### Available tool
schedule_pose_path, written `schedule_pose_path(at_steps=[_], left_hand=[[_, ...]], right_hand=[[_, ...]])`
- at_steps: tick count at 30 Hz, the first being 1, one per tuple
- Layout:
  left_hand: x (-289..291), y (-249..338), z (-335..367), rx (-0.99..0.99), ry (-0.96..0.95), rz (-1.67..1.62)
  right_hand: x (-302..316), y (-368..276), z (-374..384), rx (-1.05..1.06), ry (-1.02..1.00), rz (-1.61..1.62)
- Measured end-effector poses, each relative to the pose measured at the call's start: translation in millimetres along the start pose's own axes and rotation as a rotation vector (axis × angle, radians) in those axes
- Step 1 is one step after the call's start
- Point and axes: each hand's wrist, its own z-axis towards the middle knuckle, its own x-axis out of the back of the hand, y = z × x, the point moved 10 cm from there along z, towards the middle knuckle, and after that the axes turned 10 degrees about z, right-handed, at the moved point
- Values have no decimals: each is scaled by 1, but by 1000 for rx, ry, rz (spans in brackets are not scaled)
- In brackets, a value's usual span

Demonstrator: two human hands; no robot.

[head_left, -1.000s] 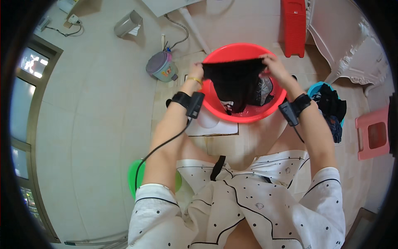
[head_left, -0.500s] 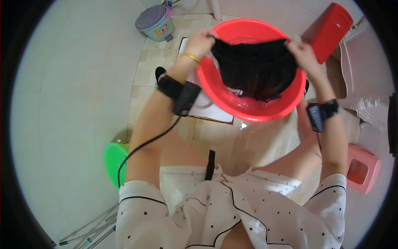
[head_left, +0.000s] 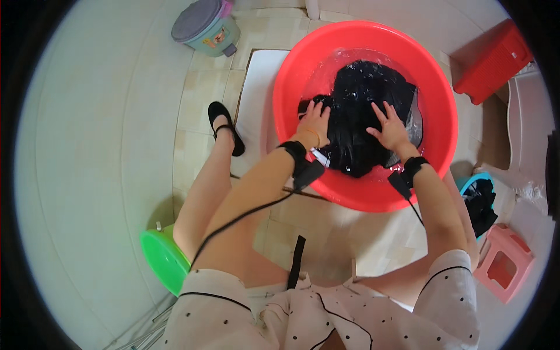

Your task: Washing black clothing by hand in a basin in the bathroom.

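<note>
Here are both bare hands, down inside the big red basin, where the black cloth lies bunched and soaking wet in clear, bubbly water. The left hand is spread wide, fingers fanned over the cloth's left part, a yellow band round its wrist. Across to the right hand, and it too is spread wide, fingers splayed and thumb out over the right part of the cloth; neither hand is closed round a fold, though how hard they press I cannot tell. A small white patch shows just below the left hand. Black cuffs sit on both forearms, each with a cable running back. The basin stands on the tiled floor between the person's legs, overlapping a white panel on its left, with a black shoe beside that. Round the edges: a lidded bin up at the left, a bright green tub lower down, a red ribbed board at upper right, and a blue tub of dark clothes near a pink stool.
</note>
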Motion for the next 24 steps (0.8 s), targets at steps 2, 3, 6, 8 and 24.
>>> schedule_pose_path(at_steps=[2, 3, 6, 8, 24], left_hand=[[-3, 18, 16, -19, 23, 127], [-12, 22, 24, -19, -36, 146], [-31, 14, 40, -32, -40, 259], [-52, 10, 53, -40, -137, 373], [-57, -14, 73, 27, -28, -213]], right_hand=[[-13, -2, 11, 72, 28, -128], [-27, -11, 13, 110, -12, -199], [-88, -29, 14, 54, -283, -302], [-108, -26, 18, 41, -317, -348], [-64, 3, 40, -34, -67, -191]])
